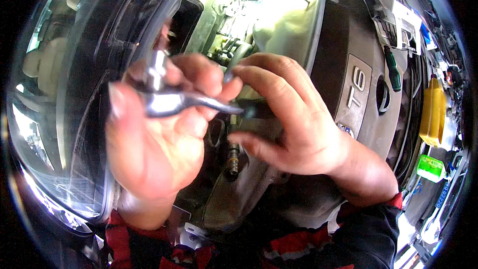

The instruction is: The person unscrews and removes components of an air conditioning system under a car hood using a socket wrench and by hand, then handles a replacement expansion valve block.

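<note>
A chrome ratchet wrench [167, 103] is held over the engine bay, its polished head toward my left and its dark handle toward my right. My left hand [154, 144] has its palm up behind the head, thumb raised beside it and fingers curled; motion blurs it. A shiny socket piece [157, 67] stands up from the head. My right hand [303, 124] curves round the handle end, with thumb and fingers on either side; its fingertips are near the left fingers. Its contact with the handle is partly hidden. Below the hands, a brass-coloured fitting [232, 162] shows.
A brown engine cover [368, 124] with a raised badge lies to the right. Windscreen glass [59, 169] is at the left. Along the right stand a yellow bottle [433, 112], a green-labelled container [431, 168] and a green-handled tool [393, 72]. Bright metal parts [289, 25] fill the far side.
</note>
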